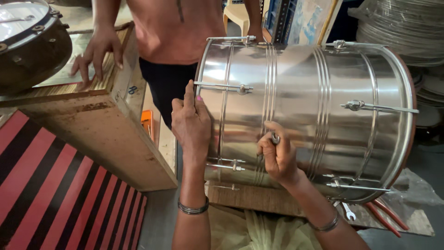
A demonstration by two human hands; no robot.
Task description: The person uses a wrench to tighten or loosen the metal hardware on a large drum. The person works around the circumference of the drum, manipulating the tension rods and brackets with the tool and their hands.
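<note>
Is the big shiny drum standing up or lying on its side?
On its side. The steel drum has its rods running sideways, and its rimmed ends face left and right.
</note>
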